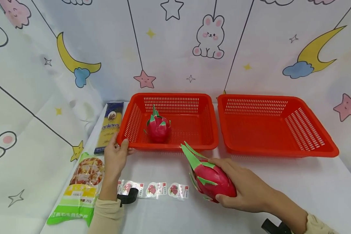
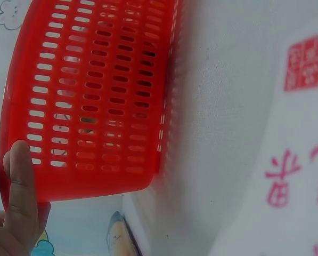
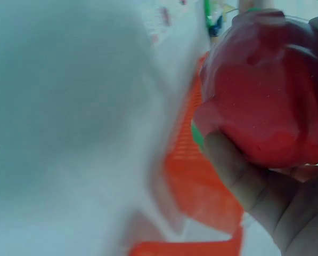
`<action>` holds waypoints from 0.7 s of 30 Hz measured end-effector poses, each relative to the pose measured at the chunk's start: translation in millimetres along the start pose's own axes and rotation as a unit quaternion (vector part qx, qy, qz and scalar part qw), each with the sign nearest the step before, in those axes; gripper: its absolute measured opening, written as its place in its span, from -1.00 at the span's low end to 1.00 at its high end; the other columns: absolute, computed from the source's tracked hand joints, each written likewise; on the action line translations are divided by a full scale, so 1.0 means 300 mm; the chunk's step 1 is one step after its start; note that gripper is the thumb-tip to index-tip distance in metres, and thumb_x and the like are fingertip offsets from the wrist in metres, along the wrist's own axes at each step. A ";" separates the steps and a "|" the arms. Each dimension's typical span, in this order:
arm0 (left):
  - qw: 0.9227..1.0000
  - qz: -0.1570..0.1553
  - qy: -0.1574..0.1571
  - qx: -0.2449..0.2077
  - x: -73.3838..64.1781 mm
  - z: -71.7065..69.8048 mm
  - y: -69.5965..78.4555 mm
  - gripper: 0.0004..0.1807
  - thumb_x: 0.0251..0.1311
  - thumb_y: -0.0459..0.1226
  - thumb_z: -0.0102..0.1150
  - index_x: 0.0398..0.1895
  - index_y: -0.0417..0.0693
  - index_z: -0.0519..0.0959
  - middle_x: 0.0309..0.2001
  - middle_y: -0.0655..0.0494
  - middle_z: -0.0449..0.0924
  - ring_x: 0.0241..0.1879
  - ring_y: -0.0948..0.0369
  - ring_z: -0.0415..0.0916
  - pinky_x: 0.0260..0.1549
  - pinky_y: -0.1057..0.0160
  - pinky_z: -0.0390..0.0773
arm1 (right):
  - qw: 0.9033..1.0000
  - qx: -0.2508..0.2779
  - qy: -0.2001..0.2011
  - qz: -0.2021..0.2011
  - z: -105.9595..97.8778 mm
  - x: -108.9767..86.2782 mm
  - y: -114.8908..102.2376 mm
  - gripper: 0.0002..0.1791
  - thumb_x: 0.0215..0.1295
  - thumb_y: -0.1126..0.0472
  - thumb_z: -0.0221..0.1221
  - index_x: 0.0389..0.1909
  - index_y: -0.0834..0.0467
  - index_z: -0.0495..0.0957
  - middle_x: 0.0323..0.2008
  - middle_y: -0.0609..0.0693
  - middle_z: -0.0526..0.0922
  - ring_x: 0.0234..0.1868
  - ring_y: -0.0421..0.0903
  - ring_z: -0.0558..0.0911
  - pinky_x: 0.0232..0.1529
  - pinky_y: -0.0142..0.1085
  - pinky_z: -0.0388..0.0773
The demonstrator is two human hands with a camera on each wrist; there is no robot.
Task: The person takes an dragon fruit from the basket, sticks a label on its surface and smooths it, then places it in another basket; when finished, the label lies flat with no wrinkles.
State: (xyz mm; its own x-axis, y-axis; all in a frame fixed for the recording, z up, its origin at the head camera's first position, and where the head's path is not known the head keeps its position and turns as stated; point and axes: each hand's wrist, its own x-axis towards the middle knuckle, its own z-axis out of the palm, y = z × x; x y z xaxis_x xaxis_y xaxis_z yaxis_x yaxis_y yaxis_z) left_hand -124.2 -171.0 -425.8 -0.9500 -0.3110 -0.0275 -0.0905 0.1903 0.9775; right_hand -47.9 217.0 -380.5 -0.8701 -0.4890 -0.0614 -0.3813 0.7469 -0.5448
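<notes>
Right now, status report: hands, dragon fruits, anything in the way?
Right hand gripping one dragon fruit. Left hand holding corner of left basket. Second dragon fruit inside that basket. Near rim between the two fruits.

Pale bkgd w/ cartoon moons, stars, bunny; wht tbl

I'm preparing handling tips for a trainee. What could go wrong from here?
The right hand grips the held fruit near its blunt end, so it could slip. Its long leaves, overlapping the left basket in the head view, might snag its rim. The left hand holds that basket by one corner, so a tug might shift it.
</notes>
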 end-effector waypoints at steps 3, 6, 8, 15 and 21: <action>1.000 0.004 0.005 0.007 -0.001 -0.003 -0.002 -0.36 0.52 -0.25 0.02 0.60 0.00 0.14 0.33 -0.24 0.41 -0.32 0.27 0.68 -0.30 0.49 0.66 | 1.000 -0.002 -0.005 -0.005 0.021 -0.023 0.041 0.14 -0.23 -0.19 0.56 0.44 -0.43 0.15 0.13 -0.36 0.45 0.07 -0.22 0.56 -0.32 -0.52 0.59; 1.000 0.008 0.002 0.004 -0.001 -0.004 -0.002 -0.37 0.52 -0.25 0.03 0.59 0.01 0.16 0.33 -0.24 0.43 -0.33 0.32 0.68 -0.29 0.49 0.66 | 1.000 0.000 -0.003 -0.006 0.041 -0.050 0.083 0.11 -0.20 -0.17 0.55 0.43 -0.45 0.16 0.15 -0.39 0.43 0.06 -0.25 0.55 -0.33 -0.53 0.56; 1.000 0.011 -0.002 -0.002 0.001 -0.004 -0.002 -0.38 0.52 -0.27 0.02 0.59 -0.01 0.17 0.34 -0.25 0.42 -0.34 0.35 0.68 -0.29 0.49 0.67 | 1.000 0.002 0.004 -0.008 0.054 -0.069 0.110 0.09 -0.19 -0.14 0.55 0.42 -0.44 0.17 0.15 -0.41 0.42 0.04 -0.28 0.55 -0.33 -0.51 0.58; 1.000 0.018 0.002 -0.008 0.012 -0.005 0.005 -0.38 0.52 -0.26 0.01 0.59 0.01 0.17 0.34 -0.24 0.42 -0.33 0.32 0.71 -0.29 0.49 0.67 | 0.999 -0.022 0.028 -0.035 0.107 -0.103 0.172 0.09 -0.19 -0.11 0.54 0.44 -0.36 0.20 0.21 -0.41 0.41 -0.02 -0.40 0.53 -0.33 -0.48 0.61; 1.000 0.004 -0.001 -0.003 0.010 0.005 0.008 -0.36 0.53 -0.25 0.01 0.61 0.04 0.14 0.37 -0.23 0.40 -0.34 0.41 0.67 -0.28 0.49 0.67 | 0.998 -0.046 0.030 -0.039 0.141 -0.107 0.195 0.13 -0.22 -0.11 0.56 0.46 -0.31 0.20 0.25 -0.36 0.40 -0.07 -0.42 0.54 -0.32 -0.48 0.61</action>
State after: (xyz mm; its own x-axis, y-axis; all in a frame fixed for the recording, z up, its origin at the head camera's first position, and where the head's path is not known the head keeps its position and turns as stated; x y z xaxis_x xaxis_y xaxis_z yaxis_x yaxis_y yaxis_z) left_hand -127.8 -170.0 -423.8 -0.9511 -0.3082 -0.0199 -0.0811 0.1868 0.9790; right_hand -29.2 257.2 -445.6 -0.8530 -0.5211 0.0290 -0.4726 0.7476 -0.4666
